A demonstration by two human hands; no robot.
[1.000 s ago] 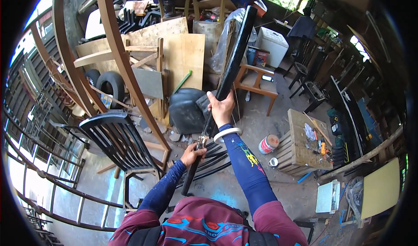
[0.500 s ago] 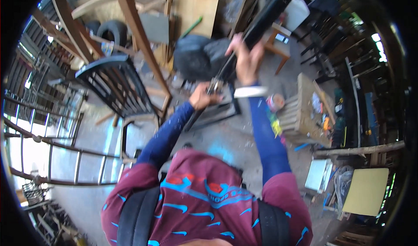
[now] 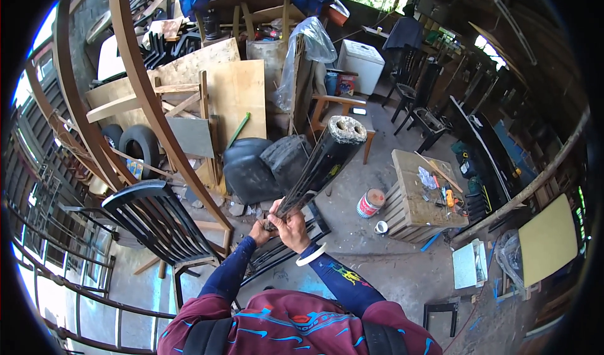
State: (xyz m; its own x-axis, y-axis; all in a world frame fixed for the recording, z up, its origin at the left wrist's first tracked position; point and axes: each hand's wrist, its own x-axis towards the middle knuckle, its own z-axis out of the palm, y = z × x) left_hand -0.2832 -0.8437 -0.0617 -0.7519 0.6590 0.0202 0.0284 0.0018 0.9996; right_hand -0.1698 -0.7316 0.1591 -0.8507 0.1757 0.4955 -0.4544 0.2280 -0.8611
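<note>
Grey floor (image 3: 393,270): red-white tin (image 3: 371,203) plus white cup (image 3: 380,228) at 4 o'clock, black slatted chair (image 3: 146,199) at 8 o'clock. Tabletop (image 3: 409,168) at 3 o'clock: orange tool (image 3: 449,198), clear plastic (image 3: 427,179), wooden stick (image 3: 445,175).

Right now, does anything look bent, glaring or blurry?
In the head view, the rails bow near the dark rim; also in the head view, glare whites out parts of the left edge, while the left hand, right hand and post look fairly sharp.
</note>
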